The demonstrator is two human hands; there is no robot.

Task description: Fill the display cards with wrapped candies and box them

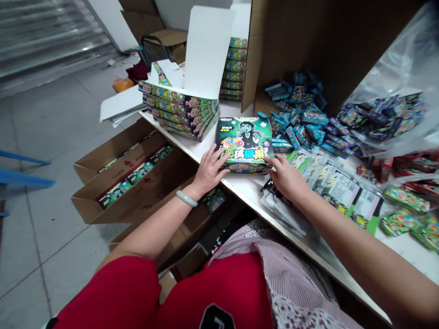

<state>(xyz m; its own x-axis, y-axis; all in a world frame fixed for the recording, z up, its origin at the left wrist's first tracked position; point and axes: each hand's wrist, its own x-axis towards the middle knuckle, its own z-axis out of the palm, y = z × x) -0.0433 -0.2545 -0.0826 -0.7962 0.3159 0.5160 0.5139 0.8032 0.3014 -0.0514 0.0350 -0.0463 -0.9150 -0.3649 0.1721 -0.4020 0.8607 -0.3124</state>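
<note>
A green and black candy box [244, 139] with a cartoon figure and large coloured lettering sits on the white table, its lid down. My left hand [210, 171] grips its front left corner, fingers spread over the lid's edge and thumb along the front. A pale green bangle circles that wrist. On the opposite front corner, my right hand [286, 176] closes with bent fingers against the box; part of its grip is hidden. Just behind to the left, a stack of nested open boxes [181, 109] stands with a white lid raised. Printed flat pouches [338, 187] lie beside my right forearm.
Small blue packets [302, 116] spill from a large cardboard carton [252, 59]. Purple packets [384, 114] lie in clear plastic, with green packets [404, 217] nearer. Below the table's left edge, open cartons [115, 205] hold more boxes. A blue stool leg [25, 177] shows far left.
</note>
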